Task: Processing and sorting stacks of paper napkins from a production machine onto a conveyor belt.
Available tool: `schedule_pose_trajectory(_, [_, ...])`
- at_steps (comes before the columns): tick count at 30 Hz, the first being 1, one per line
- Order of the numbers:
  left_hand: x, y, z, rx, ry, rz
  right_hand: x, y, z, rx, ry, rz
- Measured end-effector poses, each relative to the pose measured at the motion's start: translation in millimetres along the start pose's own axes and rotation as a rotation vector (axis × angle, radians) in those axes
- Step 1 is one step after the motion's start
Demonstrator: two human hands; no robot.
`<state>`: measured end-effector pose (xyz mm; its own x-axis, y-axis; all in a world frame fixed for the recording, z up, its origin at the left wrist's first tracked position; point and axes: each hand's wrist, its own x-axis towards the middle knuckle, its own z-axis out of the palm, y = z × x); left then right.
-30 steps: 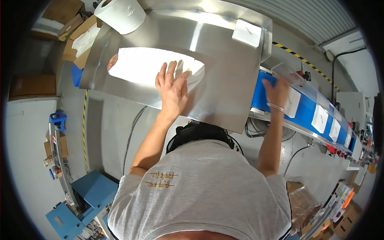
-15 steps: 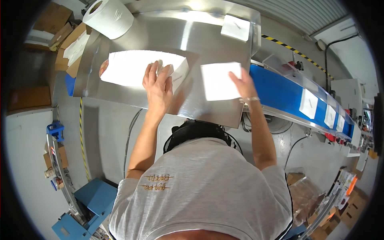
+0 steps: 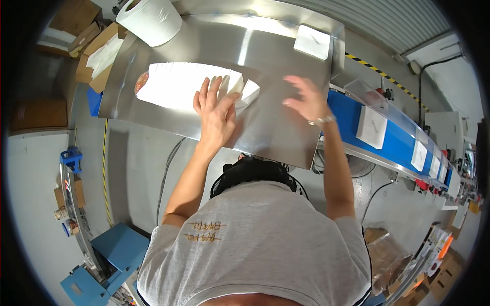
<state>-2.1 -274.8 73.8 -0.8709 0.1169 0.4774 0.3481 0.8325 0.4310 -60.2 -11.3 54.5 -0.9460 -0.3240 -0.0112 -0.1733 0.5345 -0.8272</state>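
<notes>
I see a brushed stainless bench (image 3: 265, 127), smooth and reflective, with a bright glare streak down its middle. On it lies a row of white sheets (image 3: 178, 85), thin and flat, overlapped into one long pale band whose far edge looks finely serrated. Its long axis runs left to right across the bench, tilted slightly, with the left end near the bench's left edge and the right end under my left hand (image 3: 217, 109).

That hand lies palm down with its fingers (image 3: 204, 94) spread apart and flat on the band. At its fingertips the last white pieces (image 3: 245, 94) are folded or lifted into soft triangular corners that point right.

My right hand (image 3: 306, 99) hovers over bare metal just right of those pieces. It is motion-blurred, fingers splayed and gripping nothing, with a band at the wrist.

A separate square white pad (image 3: 312, 42) rests near the far right corner. A fat roll of white paper (image 3: 150, 19) stands at the far left corner. To the right, a blue conveyor belt (image 3: 395, 143) carries more white squares (image 3: 371, 127).
</notes>
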Motion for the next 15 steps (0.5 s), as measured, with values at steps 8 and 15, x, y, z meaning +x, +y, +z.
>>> schedule_pose_trajectory(8, [9.2,-6.1,-5.2,0.029,0.001,-0.085,33.9,-21.9,36.0,0.243,-0.336,0.176])
schedule_pose_trajectory(15, [4.9,-18.6,-5.5,-0.007,0.038,-0.064,-64.3,95.6,-19.0,0.239,0.594,0.515])
